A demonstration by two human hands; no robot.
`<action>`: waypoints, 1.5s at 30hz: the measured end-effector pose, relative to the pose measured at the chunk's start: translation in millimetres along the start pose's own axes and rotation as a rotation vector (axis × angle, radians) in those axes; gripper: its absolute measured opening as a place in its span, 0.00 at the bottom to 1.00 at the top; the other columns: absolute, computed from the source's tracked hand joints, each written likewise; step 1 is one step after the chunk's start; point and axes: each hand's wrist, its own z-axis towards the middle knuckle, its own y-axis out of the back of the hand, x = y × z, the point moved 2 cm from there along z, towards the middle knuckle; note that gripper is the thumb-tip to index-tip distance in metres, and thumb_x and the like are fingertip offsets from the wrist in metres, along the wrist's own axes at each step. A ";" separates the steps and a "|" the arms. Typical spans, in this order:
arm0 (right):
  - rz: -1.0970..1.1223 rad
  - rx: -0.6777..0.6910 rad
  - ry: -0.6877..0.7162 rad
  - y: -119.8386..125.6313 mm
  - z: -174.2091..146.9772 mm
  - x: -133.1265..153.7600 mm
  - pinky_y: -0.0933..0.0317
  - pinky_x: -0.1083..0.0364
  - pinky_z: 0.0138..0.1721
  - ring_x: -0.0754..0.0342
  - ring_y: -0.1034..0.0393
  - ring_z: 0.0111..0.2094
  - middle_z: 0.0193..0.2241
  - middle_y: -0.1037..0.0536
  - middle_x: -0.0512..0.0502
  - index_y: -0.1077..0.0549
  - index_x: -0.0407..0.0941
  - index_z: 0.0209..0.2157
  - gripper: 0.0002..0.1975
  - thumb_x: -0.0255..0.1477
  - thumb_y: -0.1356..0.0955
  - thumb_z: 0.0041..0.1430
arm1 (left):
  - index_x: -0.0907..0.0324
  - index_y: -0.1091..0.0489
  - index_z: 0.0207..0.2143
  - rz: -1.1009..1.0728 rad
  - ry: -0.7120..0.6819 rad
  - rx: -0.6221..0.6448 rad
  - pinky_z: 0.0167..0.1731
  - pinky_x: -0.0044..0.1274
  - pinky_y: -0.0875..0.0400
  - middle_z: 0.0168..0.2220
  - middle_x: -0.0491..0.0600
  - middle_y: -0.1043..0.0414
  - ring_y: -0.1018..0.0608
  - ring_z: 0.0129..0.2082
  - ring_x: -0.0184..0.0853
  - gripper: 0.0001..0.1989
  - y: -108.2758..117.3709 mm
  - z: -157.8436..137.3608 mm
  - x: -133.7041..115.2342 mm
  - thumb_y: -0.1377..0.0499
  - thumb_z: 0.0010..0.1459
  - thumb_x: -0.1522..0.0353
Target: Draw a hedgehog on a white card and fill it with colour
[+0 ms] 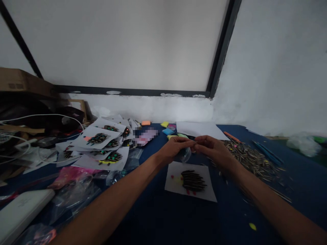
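Left grip [175, 147] and right grip [214, 149] meet; whether they pinch anything, I cannot tell. Just nearer lies a sheet [173, 185]; to their right, sticks [251, 160].

At the upper left of the frame there is a box [28, 81], and below it a white cable [51, 114]. The wall [270, 68] fills the upper right.

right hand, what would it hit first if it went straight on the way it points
The left hand, most likely: the right hand points across at it, and the two look touching or nearly so, though depth is unclear.
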 end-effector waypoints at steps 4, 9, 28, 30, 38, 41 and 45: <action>-0.002 -0.035 0.015 4.2 -2.7 5.8 0.35 0.55 0.31 0.56 0.28 0.29 0.33 0.21 0.47 0.27 0.46 0.35 0.09 0.33 0.31 0.50 | 0.64 0.25 0.33 -0.020 0.034 0.037 0.20 0.18 0.41 0.27 0.46 0.30 0.33 0.20 0.22 0.15 9.4 1.2 3.2 0.36 0.50 0.61; -0.046 -0.044 0.048 4.3 -4.3 11.2 0.36 0.57 0.29 0.57 0.31 0.26 0.24 0.24 0.50 0.28 0.46 0.25 0.05 0.30 0.35 0.50 | 0.64 0.24 0.32 0.006 0.079 0.109 0.19 0.17 0.42 0.27 0.47 0.29 0.32 0.20 0.22 0.14 9.0 -1.0 3.4 0.38 0.52 0.61; -0.242 0.052 0.049 -4.6 -13.9 23.0 0.40 0.58 0.22 0.58 0.36 0.18 0.16 0.29 0.52 0.28 0.45 0.24 0.15 0.42 0.33 0.52 | 0.64 0.29 0.26 -0.085 0.028 0.093 0.20 0.16 0.42 0.23 0.44 0.32 0.33 0.20 0.21 0.11 7.5 -3.4 -3.4 0.34 0.47 0.64; -0.251 0.044 0.058 -3.3 -12.9 22.2 0.40 0.58 0.23 0.58 0.36 0.19 0.17 0.29 0.52 0.28 0.45 0.24 0.15 0.43 0.33 0.53 | 0.64 0.27 0.30 -0.098 0.029 0.102 0.23 0.16 0.38 0.27 0.46 0.29 0.30 0.23 0.23 0.11 6.9 -2.9 -3.6 0.32 0.46 0.66; -0.239 -0.017 0.108 1.5 -7.7 6.9 0.38 0.56 0.27 0.55 0.32 0.25 0.24 0.25 0.50 0.30 0.46 0.29 0.17 0.45 0.29 0.47 | 0.65 0.29 0.25 0.000 0.068 0.056 0.18 0.17 0.46 0.21 0.44 0.35 0.37 0.18 0.21 0.15 3.6 -4.1 -3.8 0.37 0.51 0.60; -0.243 -0.022 0.126 2.0 -6.0 1.2 0.37 0.55 0.28 0.54 0.30 0.27 0.25 0.24 0.49 0.31 0.46 0.28 0.16 0.43 0.28 0.46 | 0.64 0.30 0.24 0.057 0.074 0.097 0.18 0.17 0.46 0.20 0.43 0.37 0.37 0.18 0.21 0.15 0.3 -6.3 -4.5 0.38 0.53 0.60; -0.261 -0.014 0.134 1.9 -4.5 -4.0 0.37 0.55 0.28 0.54 0.30 0.27 0.25 0.24 0.49 0.31 0.46 0.28 0.15 0.40 0.27 0.44 | 0.64 0.27 0.29 0.096 0.128 0.122 0.19 0.17 0.44 0.19 0.44 0.35 0.34 0.19 0.24 0.18 -2.1 -8.4 -4.9 0.40 0.53 0.56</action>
